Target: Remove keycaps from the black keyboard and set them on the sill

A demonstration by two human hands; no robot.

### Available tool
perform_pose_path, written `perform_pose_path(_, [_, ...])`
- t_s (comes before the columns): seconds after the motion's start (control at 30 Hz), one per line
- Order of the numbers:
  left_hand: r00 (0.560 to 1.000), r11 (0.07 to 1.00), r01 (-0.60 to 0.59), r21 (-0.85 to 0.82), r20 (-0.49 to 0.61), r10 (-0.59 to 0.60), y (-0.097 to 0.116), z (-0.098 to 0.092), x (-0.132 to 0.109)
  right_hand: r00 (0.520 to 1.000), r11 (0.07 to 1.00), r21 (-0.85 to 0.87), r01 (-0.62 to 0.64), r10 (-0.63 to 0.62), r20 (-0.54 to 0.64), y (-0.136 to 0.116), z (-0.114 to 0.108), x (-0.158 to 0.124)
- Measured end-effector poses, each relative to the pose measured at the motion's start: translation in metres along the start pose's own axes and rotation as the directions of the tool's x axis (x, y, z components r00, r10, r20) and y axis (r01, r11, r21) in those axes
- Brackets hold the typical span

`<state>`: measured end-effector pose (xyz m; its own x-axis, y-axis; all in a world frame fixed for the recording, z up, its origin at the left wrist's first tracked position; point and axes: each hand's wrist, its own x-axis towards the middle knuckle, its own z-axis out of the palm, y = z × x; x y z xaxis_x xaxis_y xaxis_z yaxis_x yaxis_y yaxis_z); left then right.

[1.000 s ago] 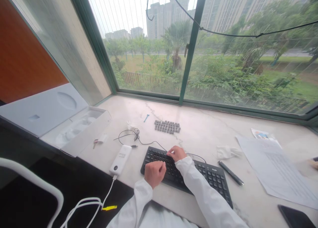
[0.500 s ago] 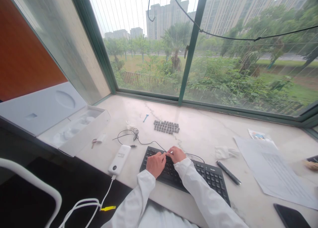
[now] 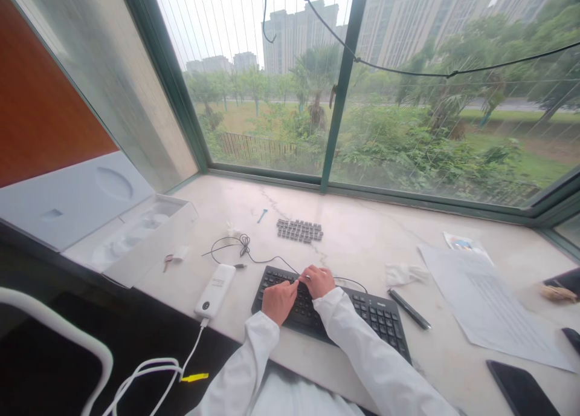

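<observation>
A black keyboard (image 3: pixel 383 319) lies at a slant on the pale stone sill, its keys showing around both hands. Over its left part, my left hand (image 3: pixel 278 302) is closed, fingers curled and pointing right toward the other hand. My right hand (image 3: pixel 319 282) is closed as well, its fingertips bent down beside the left fingertips near the keyboard's far edge. Whatever sits between the fingertips is too small and hidden to make out. Behind the keyboard, several grey keycaps (image 3: pixel 299 230) stand in neat rows. A small blue tool (image 3: pixel 262 216) lies left of them.
Left of the keyboard are a white power bank (image 3: pixel 215 291), a coiled black cable (image 3: pixel 243 242), a key (image 3: pixel 167 262) and an open white box (image 3: pixel 149 237). To the right lie a black pen (image 3: pixel 409 309), crumpled white gloves (image 3: pixel 405 274), printed paper (image 3: pixel 489 307) and a phone (image 3: pixel 521 387).
The whole view has shifted slightly, so things appear a little further left. My left fingers look more tightly curled against the right fingertips; both hands stay at the same place on the keyboard.
</observation>
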<state>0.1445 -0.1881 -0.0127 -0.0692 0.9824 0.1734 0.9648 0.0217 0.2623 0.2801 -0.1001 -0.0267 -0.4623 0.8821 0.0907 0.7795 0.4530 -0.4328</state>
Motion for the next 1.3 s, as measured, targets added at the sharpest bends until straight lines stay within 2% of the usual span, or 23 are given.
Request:
perform_pose_path(0.2, [0.999, 0.999, -0.013, 0.031, 0.032, 0.012, 0.001, -0.003, 0.0, 0.993, 0.993, -0.045, 0.111, -0.113, -0.034, 0.001, 0.007, -0.009])
perform_pose_path(0.33, [0.998, 0.999, -0.021, 0.045, 0.067, 0.018, 0.0, -0.006, -0.001, 0.964, 0.962, -0.087, 0.259, -0.263, -0.043, 0.003, 0.006, -0.017])
perform_pose_path(0.43, [0.997, 0.999, -0.025, 0.048, 0.074, 0.021, 0.001, -0.006, -0.003, 0.952, 0.95, -0.09, 0.3, -0.304, -0.031, 0.007, 0.002, -0.019])
perform_pose_path(0.53, [0.998, 0.999, -0.022, 0.033, 0.063, 0.019, 0.001, -0.006, -0.004, 0.958, 0.955, -0.084, 0.286, -0.287, -0.01, 0.01, 0.001, -0.017])
perform_pose_path(0.73, [1.0, 1.0, 0.018, -0.005, 0.022, -0.018, -0.01, -0.014, -0.002, 0.99, 0.991, -0.024, 0.134, -0.135, -0.05, 0.012, 0.007, -0.015])
perform_pose_path(1.0, [0.999, 1.0, -0.001, -0.005, 0.045, 0.001, -0.018, -0.022, 0.002, 0.987, 0.992, 0.081, 0.097, -0.085, -0.133, 0.016, 0.011, -0.013])
perform_pose_path(1.3, [0.986, 0.994, -0.106, -0.02, 0.125, 0.107, -0.015, -0.024, 0.014, 0.999, 0.979, 0.2, 0.04, -0.034, -0.033, 0.022, 0.007, -0.002])
